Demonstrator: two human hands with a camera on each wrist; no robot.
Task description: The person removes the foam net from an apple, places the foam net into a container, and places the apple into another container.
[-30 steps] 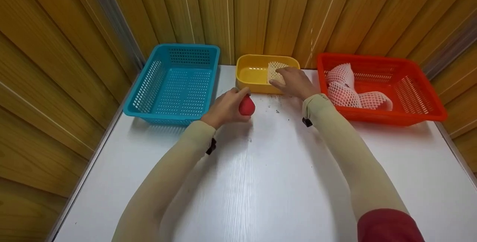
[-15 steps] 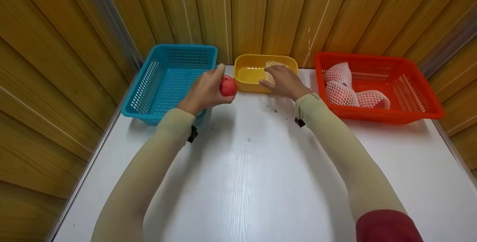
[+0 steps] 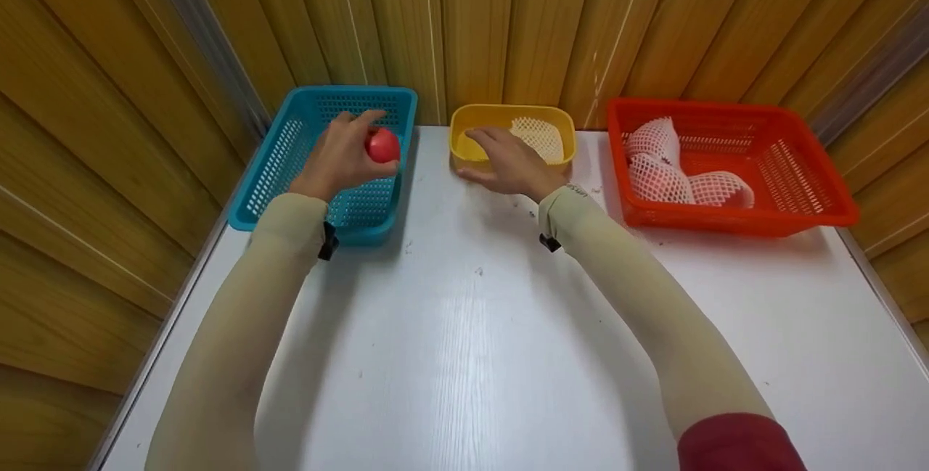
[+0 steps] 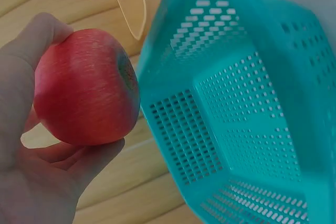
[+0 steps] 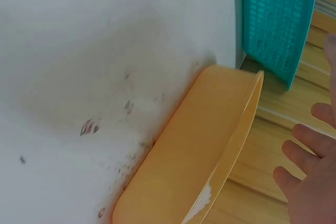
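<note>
A red apple [image 4: 86,87] is gripped between the thumb and fingers of my left hand [image 3: 337,155], above the right side of the blue-green basket [image 3: 243,218]. In the left wrist view the apple's hollow end faces the basket. My right hand [image 3: 510,164] hovers by the front rim of the yellow container [image 5: 178,145], with nothing in its grasp and its fingers spread. A white foam fruit net [image 3: 538,138] lies inside that container, at its right side.
On the right, a red basket [image 3: 733,220] holds several fruits in white foam nets [image 3: 657,179]. Wooden panels [image 3: 479,28] rise behind the white table [image 3: 464,355]. Small dark marks [image 5: 89,127] dot the tabletop near the yellow container.
My left hand has carried the apple leftward and up from beside the yellow container to above the blue-green basket. My right hand has drawn left, away from the foam net, which stays in the container.
</note>
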